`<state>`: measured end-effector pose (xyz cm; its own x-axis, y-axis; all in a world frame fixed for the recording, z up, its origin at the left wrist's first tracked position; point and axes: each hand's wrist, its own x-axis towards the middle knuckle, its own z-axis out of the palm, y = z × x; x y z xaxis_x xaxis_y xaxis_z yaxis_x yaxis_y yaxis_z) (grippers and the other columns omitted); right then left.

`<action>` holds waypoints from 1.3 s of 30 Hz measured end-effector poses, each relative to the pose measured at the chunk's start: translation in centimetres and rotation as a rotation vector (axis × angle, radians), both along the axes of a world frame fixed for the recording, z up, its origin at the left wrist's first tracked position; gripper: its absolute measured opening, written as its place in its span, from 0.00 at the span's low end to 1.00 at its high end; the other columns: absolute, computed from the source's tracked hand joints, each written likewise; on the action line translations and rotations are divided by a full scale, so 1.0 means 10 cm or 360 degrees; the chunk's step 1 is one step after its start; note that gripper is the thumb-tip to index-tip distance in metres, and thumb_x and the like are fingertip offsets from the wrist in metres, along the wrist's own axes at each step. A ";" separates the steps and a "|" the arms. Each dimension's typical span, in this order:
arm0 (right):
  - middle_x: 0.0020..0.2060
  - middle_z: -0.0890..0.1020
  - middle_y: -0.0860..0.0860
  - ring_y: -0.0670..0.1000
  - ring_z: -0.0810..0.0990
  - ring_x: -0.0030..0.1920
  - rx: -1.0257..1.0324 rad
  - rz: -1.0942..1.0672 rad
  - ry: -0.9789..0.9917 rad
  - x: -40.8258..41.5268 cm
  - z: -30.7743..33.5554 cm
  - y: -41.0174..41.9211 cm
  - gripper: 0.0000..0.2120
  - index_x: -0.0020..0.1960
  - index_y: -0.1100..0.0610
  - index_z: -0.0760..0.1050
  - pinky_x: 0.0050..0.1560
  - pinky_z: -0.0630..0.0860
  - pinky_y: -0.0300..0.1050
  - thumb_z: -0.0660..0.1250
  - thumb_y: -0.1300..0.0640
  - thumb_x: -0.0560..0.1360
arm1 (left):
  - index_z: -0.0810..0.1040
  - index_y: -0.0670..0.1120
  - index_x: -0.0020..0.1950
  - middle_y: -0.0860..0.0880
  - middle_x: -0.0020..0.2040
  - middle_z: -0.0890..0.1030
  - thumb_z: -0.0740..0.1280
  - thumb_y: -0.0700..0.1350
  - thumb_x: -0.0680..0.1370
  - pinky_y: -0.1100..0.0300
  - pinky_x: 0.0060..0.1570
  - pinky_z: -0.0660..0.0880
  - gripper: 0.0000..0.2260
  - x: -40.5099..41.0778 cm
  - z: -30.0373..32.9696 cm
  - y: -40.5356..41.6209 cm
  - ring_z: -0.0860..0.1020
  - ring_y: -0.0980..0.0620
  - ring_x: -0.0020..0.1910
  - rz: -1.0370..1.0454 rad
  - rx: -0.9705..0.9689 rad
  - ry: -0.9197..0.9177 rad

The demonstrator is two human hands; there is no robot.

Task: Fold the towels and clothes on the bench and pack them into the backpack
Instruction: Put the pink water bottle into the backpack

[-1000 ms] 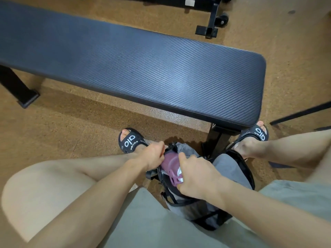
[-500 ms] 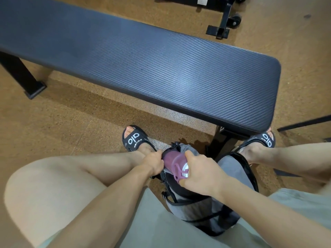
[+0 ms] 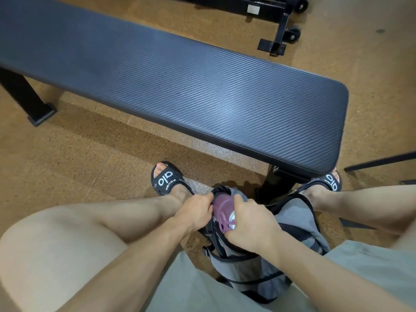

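Bench (image 3: 202, 91): I see no towels/clothes left. Backpack (image 3: 247, 273): on floor betw feet. Left hand (image 3: 194, 213) fingers clamped on its rim; right hand (image 3: 249, 226) fingers around purple bottle (image 3: 221, 210), half in. Packing near done, I judge; closing left

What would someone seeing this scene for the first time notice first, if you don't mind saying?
The long black padded bench runs across the upper half, nothing visible on its top. Below its near end, a grey backpack stands on the floor between the person's feet. The left hand grips its opening, and the right hand holds a purple bottle at its mouth.
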<state>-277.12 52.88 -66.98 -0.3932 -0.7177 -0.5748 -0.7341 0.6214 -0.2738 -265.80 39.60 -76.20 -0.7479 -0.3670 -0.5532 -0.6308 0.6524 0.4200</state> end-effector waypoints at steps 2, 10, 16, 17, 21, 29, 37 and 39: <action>0.47 0.78 0.49 0.53 0.79 0.45 0.0020 -0.0289 -0.0211 -0.04 -0.04 0.00 0.25 0.55 0.52 0.66 0.41 0.74 0.45 0.72 0.40 0.68 | 0.69 0.45 0.49 0.38 0.50 0.81 0.58 0.42 0.82 0.48 0.48 0.77 0.03 -0.02 -0.01 -0.01 0.79 0.38 0.49 0.0024 0.0015 -0.0053; 0.35 0.75 0.52 0.48 0.68 0.21 -0.0062 -0.1871 -0.1261 -0.04 -0.24 0.05 0.21 0.51 0.55 0.74 0.23 0.62 0.38 0.77 0.47 0.66 | 0.67 0.45 0.47 0.37 0.50 0.81 0.59 0.42 0.82 0.48 0.47 0.76 0.04 -0.03 -0.02 -0.06 0.79 0.37 0.49 0.0006 0.0060 -0.0088; 0.54 0.75 0.54 0.59 0.82 0.48 0.0070 0.0272 0.0193 -0.10 -0.39 0.10 0.30 0.65 0.51 0.61 0.40 0.72 0.47 0.69 0.40 0.71 | 0.71 0.45 0.46 0.41 0.45 0.83 0.61 0.42 0.81 0.48 0.49 0.77 0.04 -0.10 0.12 0.09 0.80 0.41 0.48 0.0059 0.0245 0.0021; 0.55 0.74 0.55 0.60 0.82 0.48 0.0107 0.0394 0.0221 -0.16 -0.40 0.07 0.31 0.66 0.52 0.60 0.41 0.73 0.48 0.69 0.41 0.71 | 0.70 0.45 0.46 0.41 0.45 0.83 0.61 0.42 0.81 0.48 0.49 0.76 0.04 -0.13 0.13 0.14 0.80 0.41 0.47 0.0048 0.0267 0.0029; 0.58 0.71 0.55 0.59 0.78 0.55 0.0224 -0.0060 -0.0399 -0.32 -0.39 -0.08 0.39 0.69 0.52 0.60 0.52 0.77 0.49 0.75 0.41 0.66 | 0.70 0.43 0.46 0.41 0.46 0.83 0.60 0.40 0.81 0.46 0.48 0.77 0.04 -0.16 0.12 0.10 0.80 0.39 0.47 0.0187 0.0339 -0.0051; 0.66 0.65 0.62 0.64 0.74 0.58 0.0132 -0.0158 -0.0564 -0.06 -0.41 -0.12 0.21 0.74 0.64 0.58 0.48 0.70 0.50 0.52 0.53 0.86 | 0.68 0.44 0.43 0.40 0.42 0.84 0.58 0.33 0.82 0.47 0.49 0.80 0.10 0.05 0.08 -0.17 0.84 0.48 0.41 0.0333 0.0629 -0.0211; 0.74 0.55 0.69 0.73 0.62 0.69 0.0452 -0.0077 -0.0630 -0.14 -0.41 -0.37 0.19 0.76 0.63 0.62 0.51 0.67 0.57 0.48 0.62 0.86 | 0.69 0.42 0.47 0.43 0.42 0.82 0.56 0.32 0.84 0.59 0.42 0.80 0.08 0.01 0.13 -0.27 0.82 0.51 0.38 0.0362 0.0727 -0.0317; 0.73 0.62 0.65 0.69 0.68 0.68 0.0373 -0.0034 -0.0618 -0.15 -0.37 -0.33 0.23 0.77 0.60 0.60 0.59 0.71 0.58 0.55 0.53 0.85 | 0.70 0.42 0.47 0.42 0.44 0.83 0.57 0.33 0.84 0.55 0.43 0.80 0.08 0.00 0.13 -0.29 0.81 0.48 0.39 0.0261 0.0647 -0.0390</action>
<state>-278.58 49.59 -70.67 -0.1296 -0.5449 -0.8284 -0.5912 0.7132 -0.3767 -265.84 36.67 -74.92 -0.5284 -0.1870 -0.8281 -0.8233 0.3509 0.4461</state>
